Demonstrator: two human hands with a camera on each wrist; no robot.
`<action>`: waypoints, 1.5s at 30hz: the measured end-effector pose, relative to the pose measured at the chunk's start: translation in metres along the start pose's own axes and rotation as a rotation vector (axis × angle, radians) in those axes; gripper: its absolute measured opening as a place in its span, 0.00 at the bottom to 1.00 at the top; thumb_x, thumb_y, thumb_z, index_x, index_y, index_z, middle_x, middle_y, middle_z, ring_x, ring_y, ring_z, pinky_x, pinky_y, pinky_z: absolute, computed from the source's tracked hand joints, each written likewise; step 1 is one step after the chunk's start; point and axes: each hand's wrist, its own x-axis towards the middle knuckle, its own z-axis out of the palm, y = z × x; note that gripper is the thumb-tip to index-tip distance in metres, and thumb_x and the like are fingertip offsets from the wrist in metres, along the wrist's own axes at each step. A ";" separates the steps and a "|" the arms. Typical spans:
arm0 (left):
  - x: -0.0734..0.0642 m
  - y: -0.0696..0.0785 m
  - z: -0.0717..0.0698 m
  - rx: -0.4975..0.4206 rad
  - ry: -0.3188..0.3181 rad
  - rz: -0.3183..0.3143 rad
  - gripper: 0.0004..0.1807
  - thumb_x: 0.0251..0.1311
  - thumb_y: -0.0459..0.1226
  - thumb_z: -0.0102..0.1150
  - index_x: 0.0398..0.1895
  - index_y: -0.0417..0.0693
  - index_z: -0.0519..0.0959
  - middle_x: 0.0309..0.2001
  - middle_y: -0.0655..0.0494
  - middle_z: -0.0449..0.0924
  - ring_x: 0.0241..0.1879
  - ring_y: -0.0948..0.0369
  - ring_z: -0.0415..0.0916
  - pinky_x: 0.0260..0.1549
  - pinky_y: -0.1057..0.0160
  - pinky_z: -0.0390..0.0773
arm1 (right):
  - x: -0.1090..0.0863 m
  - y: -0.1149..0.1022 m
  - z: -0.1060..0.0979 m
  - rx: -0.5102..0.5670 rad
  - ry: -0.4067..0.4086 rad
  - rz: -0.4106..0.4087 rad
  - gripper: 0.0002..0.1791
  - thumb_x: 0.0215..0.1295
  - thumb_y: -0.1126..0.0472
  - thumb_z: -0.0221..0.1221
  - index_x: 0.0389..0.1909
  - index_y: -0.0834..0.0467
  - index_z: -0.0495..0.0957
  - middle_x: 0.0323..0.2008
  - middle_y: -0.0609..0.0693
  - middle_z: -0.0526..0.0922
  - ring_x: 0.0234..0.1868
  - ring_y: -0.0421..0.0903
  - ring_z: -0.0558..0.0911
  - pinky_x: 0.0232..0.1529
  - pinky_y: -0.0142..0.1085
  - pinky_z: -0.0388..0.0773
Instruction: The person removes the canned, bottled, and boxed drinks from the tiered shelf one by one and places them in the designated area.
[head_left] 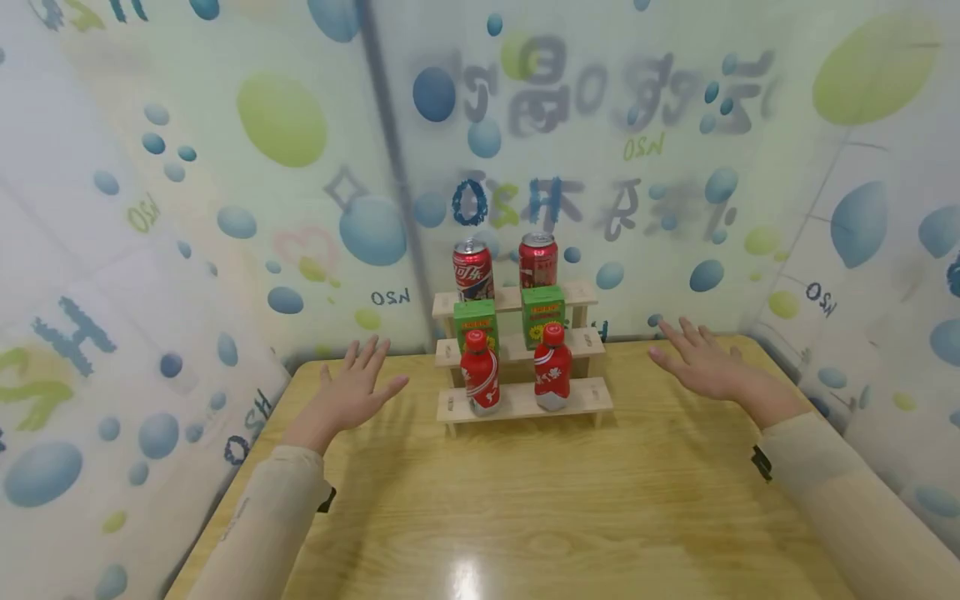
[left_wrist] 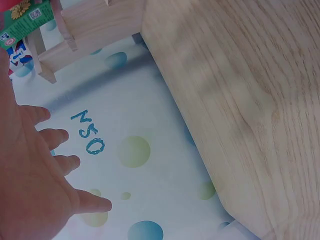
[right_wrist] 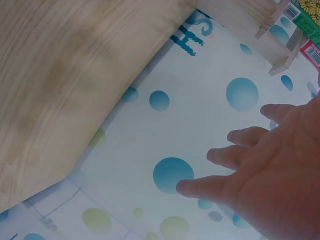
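My left hand [head_left: 352, 398] hovers left of a tiered wooden rack [head_left: 525, 400], fingers spread and holding nothing. On the other side my right hand [head_left: 705, 367] is held out the same way, also apart from everything. The rack's top step carries two red cola cans, one on the left [head_left: 472, 271] and one on the right [head_left: 538, 260]. Two green boxes stand on the middle step, a left box [head_left: 476, 319] and a right box [head_left: 543, 315]. Two red-capped bottles, left [head_left: 481, 373] and right [head_left: 552, 367], stand upright on the lowest step.
The rack stands near the back edge of a light wooden table [head_left: 495, 492]. Curtain-like walls [head_left: 300, 208] with blue and green spots enclose the table at the back and both sides.
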 end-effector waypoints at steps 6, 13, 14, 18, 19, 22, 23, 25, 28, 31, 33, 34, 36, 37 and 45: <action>0.001 0.003 0.000 0.022 -0.008 0.008 0.51 0.77 0.72 0.33 0.89 0.54 0.36 0.89 0.46 0.28 0.87 0.38 0.23 0.70 0.13 0.28 | 0.001 -0.004 -0.005 -0.019 -0.007 -0.013 0.50 0.82 0.28 0.36 0.87 0.59 0.40 0.83 0.76 0.34 0.81 0.83 0.36 0.67 0.88 0.38; 0.009 0.009 0.006 0.029 -0.026 0.016 0.54 0.74 0.74 0.33 0.89 0.54 0.37 0.89 0.47 0.30 0.87 0.38 0.26 0.71 0.14 0.29 | 0.005 -0.026 -0.023 -0.051 0.002 -0.057 0.49 0.82 0.28 0.37 0.88 0.55 0.36 0.84 0.74 0.33 0.82 0.82 0.36 0.69 0.87 0.38; 0.010 0.010 0.009 0.029 -0.030 0.015 0.54 0.74 0.74 0.34 0.89 0.54 0.37 0.89 0.46 0.31 0.87 0.38 0.26 0.72 0.15 0.30 | 0.005 -0.031 -0.025 -0.048 0.002 -0.059 0.50 0.82 0.28 0.37 0.88 0.54 0.35 0.85 0.73 0.33 0.82 0.81 0.36 0.69 0.87 0.37; 0.016 0.016 0.022 0.015 -0.059 0.020 0.56 0.73 0.74 0.39 0.89 0.52 0.39 0.89 0.45 0.35 0.87 0.38 0.29 0.72 0.14 0.35 | 0.009 -0.051 -0.035 -0.015 0.017 -0.101 0.51 0.81 0.27 0.40 0.88 0.52 0.34 0.86 0.71 0.37 0.84 0.76 0.40 0.70 0.86 0.39; 0.018 0.018 0.027 0.008 -0.066 0.023 0.56 0.72 0.74 0.40 0.89 0.52 0.39 0.89 0.44 0.36 0.87 0.38 0.30 0.72 0.15 0.35 | 0.010 -0.056 -0.036 0.002 0.021 -0.122 0.51 0.81 0.28 0.42 0.88 0.54 0.34 0.86 0.71 0.39 0.84 0.76 0.42 0.72 0.84 0.40; 0.021 0.025 0.039 -0.003 -0.087 0.022 0.57 0.71 0.74 0.43 0.89 0.52 0.40 0.89 0.44 0.39 0.87 0.38 0.33 0.73 0.15 0.38 | 0.013 -0.072 -0.040 0.052 0.014 -0.185 0.53 0.81 0.30 0.46 0.88 0.55 0.33 0.86 0.68 0.42 0.86 0.72 0.44 0.79 0.77 0.44; 0.022 0.028 0.043 -0.008 -0.096 0.019 0.58 0.70 0.75 0.44 0.89 0.51 0.40 0.89 0.44 0.40 0.87 0.37 0.34 0.73 0.15 0.39 | 0.013 -0.077 -0.041 0.064 0.006 -0.205 0.53 0.80 0.31 0.47 0.88 0.56 0.33 0.86 0.68 0.42 0.86 0.72 0.45 0.80 0.75 0.45; 0.025 0.033 0.051 -0.015 -0.111 0.010 0.60 0.67 0.76 0.46 0.89 0.51 0.41 0.88 0.43 0.42 0.87 0.37 0.36 0.74 0.17 0.41 | 0.015 -0.086 -0.042 0.077 -0.011 -0.241 0.55 0.79 0.30 0.49 0.88 0.55 0.32 0.87 0.67 0.42 0.86 0.71 0.46 0.82 0.70 0.48; 0.030 0.040 0.062 -0.026 -0.132 -0.008 0.64 0.63 0.79 0.47 0.89 0.50 0.43 0.88 0.43 0.45 0.87 0.37 0.39 0.75 0.18 0.43 | 0.019 -0.100 -0.042 0.075 -0.038 -0.260 0.56 0.77 0.27 0.49 0.88 0.52 0.33 0.87 0.65 0.45 0.86 0.69 0.50 0.83 0.68 0.51; 0.034 0.045 0.071 -0.023 -0.145 -0.021 0.68 0.58 0.82 0.47 0.89 0.50 0.44 0.88 0.43 0.45 0.87 0.38 0.41 0.75 0.18 0.44 | 0.024 -0.111 -0.041 0.066 -0.055 -0.268 0.55 0.77 0.28 0.51 0.88 0.50 0.35 0.86 0.64 0.50 0.84 0.68 0.58 0.81 0.68 0.57; 0.036 0.049 0.075 -0.014 -0.151 -0.024 0.70 0.56 0.84 0.47 0.89 0.49 0.44 0.88 0.43 0.45 0.87 0.38 0.41 0.75 0.18 0.45 | 0.027 -0.117 -0.039 0.062 -0.068 -0.265 0.55 0.77 0.30 0.53 0.88 0.49 0.35 0.85 0.64 0.54 0.83 0.67 0.62 0.80 0.67 0.60; 0.037 0.051 0.077 -0.010 -0.152 -0.027 0.71 0.55 0.84 0.46 0.89 0.48 0.44 0.88 0.43 0.45 0.87 0.39 0.42 0.75 0.18 0.46 | 0.028 -0.120 -0.038 0.059 -0.070 -0.267 0.55 0.77 0.31 0.54 0.88 0.49 0.36 0.85 0.64 0.55 0.82 0.67 0.63 0.79 0.67 0.61; 0.039 0.055 0.080 -0.004 -0.154 -0.027 0.72 0.54 0.85 0.46 0.88 0.47 0.43 0.88 0.44 0.44 0.87 0.39 0.42 0.74 0.17 0.47 | 0.029 -0.126 -0.037 0.060 -0.073 -0.267 0.55 0.76 0.31 0.56 0.88 0.49 0.37 0.84 0.63 0.57 0.82 0.66 0.65 0.79 0.66 0.63; 0.040 0.057 0.082 -0.001 -0.151 -0.025 0.73 0.53 0.86 0.46 0.88 0.46 0.44 0.88 0.44 0.44 0.87 0.39 0.43 0.74 0.17 0.47 | 0.030 -0.128 -0.036 0.053 -0.072 -0.269 0.55 0.75 0.31 0.57 0.88 0.50 0.39 0.84 0.62 0.58 0.82 0.66 0.65 0.79 0.66 0.64; 0.041 0.068 0.091 -0.036 -0.131 -0.067 0.75 0.52 0.85 0.51 0.88 0.42 0.42 0.87 0.42 0.45 0.86 0.38 0.46 0.75 0.19 0.48 | 0.033 -0.143 -0.028 -0.022 -0.045 -0.292 0.39 0.77 0.41 0.61 0.80 0.57 0.65 0.73 0.62 0.77 0.71 0.62 0.79 0.71 0.61 0.77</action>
